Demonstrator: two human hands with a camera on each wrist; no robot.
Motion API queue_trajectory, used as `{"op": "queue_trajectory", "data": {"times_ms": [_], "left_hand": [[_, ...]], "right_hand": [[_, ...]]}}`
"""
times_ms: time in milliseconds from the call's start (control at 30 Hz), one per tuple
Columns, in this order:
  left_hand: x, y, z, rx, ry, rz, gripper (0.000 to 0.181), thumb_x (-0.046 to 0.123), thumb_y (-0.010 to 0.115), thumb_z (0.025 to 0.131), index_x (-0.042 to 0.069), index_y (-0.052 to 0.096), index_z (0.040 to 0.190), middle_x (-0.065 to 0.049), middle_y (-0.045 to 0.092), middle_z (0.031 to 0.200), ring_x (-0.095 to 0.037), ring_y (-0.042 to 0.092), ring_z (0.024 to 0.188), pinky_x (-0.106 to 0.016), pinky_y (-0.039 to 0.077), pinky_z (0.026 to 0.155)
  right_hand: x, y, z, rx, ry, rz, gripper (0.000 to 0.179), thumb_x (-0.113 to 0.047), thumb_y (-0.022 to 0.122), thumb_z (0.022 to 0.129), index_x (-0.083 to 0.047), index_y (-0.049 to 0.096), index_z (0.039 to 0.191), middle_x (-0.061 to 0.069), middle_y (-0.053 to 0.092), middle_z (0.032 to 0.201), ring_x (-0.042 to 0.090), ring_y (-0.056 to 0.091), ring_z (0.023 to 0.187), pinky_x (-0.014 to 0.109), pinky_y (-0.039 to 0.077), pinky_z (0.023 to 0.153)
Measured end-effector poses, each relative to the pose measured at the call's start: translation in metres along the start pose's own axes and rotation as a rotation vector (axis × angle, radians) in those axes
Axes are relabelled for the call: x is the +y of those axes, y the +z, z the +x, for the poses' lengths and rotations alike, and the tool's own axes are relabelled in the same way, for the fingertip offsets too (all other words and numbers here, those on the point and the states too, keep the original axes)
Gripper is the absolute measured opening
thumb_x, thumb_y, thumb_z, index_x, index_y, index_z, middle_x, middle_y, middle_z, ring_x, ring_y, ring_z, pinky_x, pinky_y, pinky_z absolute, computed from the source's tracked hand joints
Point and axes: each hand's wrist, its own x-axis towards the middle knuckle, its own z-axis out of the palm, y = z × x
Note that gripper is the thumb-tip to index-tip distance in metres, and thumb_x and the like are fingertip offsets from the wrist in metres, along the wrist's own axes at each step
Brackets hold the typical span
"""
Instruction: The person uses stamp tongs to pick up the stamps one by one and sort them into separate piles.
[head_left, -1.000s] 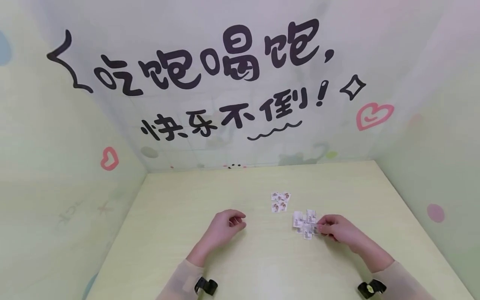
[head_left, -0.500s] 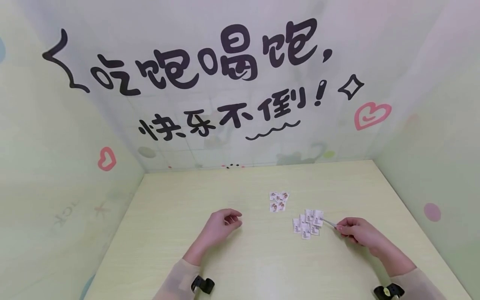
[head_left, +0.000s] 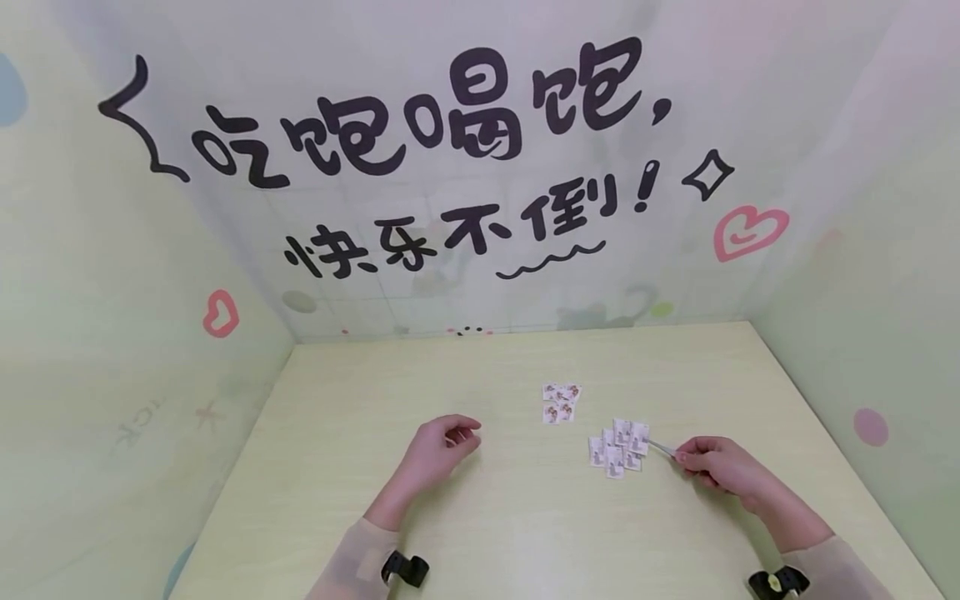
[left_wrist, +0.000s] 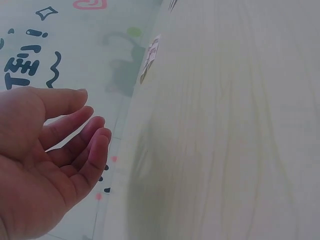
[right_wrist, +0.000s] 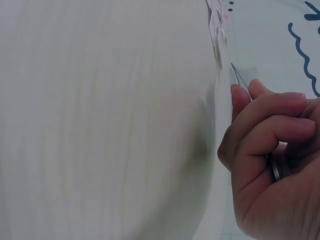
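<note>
In the head view my right hand (head_left: pixel 723 467) pinches a pair of metal tweezers (head_left: pixel 662 447), whose tips reach the right side of a cluster of small printed cards (head_left: pixel 613 460); whether they grip a card is too small to tell. The right wrist view shows the slightly parted tweezer tips (right_wrist: pixel 236 71) beyond curled fingers, apart from the cards' thin edges (right_wrist: pixel 216 32). My left hand (head_left: pixel 441 447) hovers at the left, its loosely bent fingers holding nothing. Nearest to it lies a second group of small cards (head_left: pixel 561 403) with brownish pictures.
The light wooden table (head_left: pixel 517 533) runs back to a white wall (head_left: pixel 480 292) with large dark lettering. Pale side walls (head_left: pixel 847 350) close it in at left and right. Both wrists carry black bands (head_left: pixel 406 570).
My right hand has drawn back to the right, bringing the tweezers into sight. Within the nearer cluster the cards sit differently, one now at its upper right. The left hand has barely shifted.
</note>
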Motion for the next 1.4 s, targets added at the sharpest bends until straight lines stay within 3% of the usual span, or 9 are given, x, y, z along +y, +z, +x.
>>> {"op": "queue_trajectory", "data": {"times_ms": [367,733,967,1100,1267,1400], "left_hand": [[-0.001,-0.001,-0.005,-0.005,-0.01,-0.01,0.024,0.015,0.075,0.101,0.003,0.076,0.122,0.001,0.067,0.097,-0.017,0.062,0.088,-0.029,0.054,0.074],[-0.002,-0.002,-0.009,-0.007,-0.019,0.001,0.025,0.018,0.074,0.102,0.004,0.075,0.123,0.003,0.068,0.098,-0.016,0.063,0.089,-0.03,0.055,0.079],[0.0,-0.011,-0.01,0.019,-0.059,-0.021,0.027,0.018,0.074,0.103,0.006,0.074,0.127,0.002,0.068,0.099,-0.017,0.063,0.09,-0.031,0.056,0.075],[0.0,-0.016,-0.01,0.054,-0.062,-0.049,0.028,0.015,0.074,0.102,0.005,0.074,0.128,0.0,0.067,0.098,-0.019,0.063,0.088,-0.031,0.056,0.068],[0.0,-0.017,-0.013,0.069,-0.057,-0.067,0.029,0.014,0.075,0.102,0.003,0.073,0.129,-0.001,0.067,0.098,-0.019,0.064,0.087,-0.029,0.056,0.066],[0.001,-0.014,-0.016,0.064,-0.044,-0.077,0.029,0.014,0.074,0.102,0.003,0.073,0.129,-0.001,0.068,0.098,-0.019,0.064,0.088,-0.029,0.056,0.066]], "right_hand": [[0.001,0.003,-0.001,0.001,0.007,0.004,0.022,-0.016,0.062,0.107,0.005,0.068,0.111,0.003,0.063,0.085,0.011,0.047,0.061,0.025,0.038,0.055],[0.004,-0.011,-0.009,-0.021,0.026,-0.039,0.029,-0.023,0.063,0.108,0.005,0.068,0.113,0.001,0.061,0.082,0.011,0.045,0.061,0.025,0.036,0.055],[-0.001,-0.017,-0.008,0.081,0.015,-0.055,0.034,-0.023,0.063,0.109,0.009,0.066,0.119,0.002,0.066,0.086,0.013,0.056,0.07,0.026,0.048,0.062],[-0.007,-0.017,0.001,0.199,-0.066,-0.193,0.037,-0.022,0.065,0.107,0.012,0.064,0.123,0.005,0.071,0.09,0.016,0.064,0.079,0.03,0.054,0.068],[-0.012,-0.023,0.01,0.285,-0.117,-0.446,0.035,-0.023,0.067,0.104,0.009,0.068,0.116,0.008,0.072,0.091,0.022,0.063,0.076,0.037,0.05,0.063],[-0.013,-0.03,0.018,0.334,-0.128,-0.502,0.035,-0.023,0.067,0.103,0.01,0.067,0.115,0.018,0.073,0.098,0.028,0.066,0.083,0.042,0.054,0.068]]}}
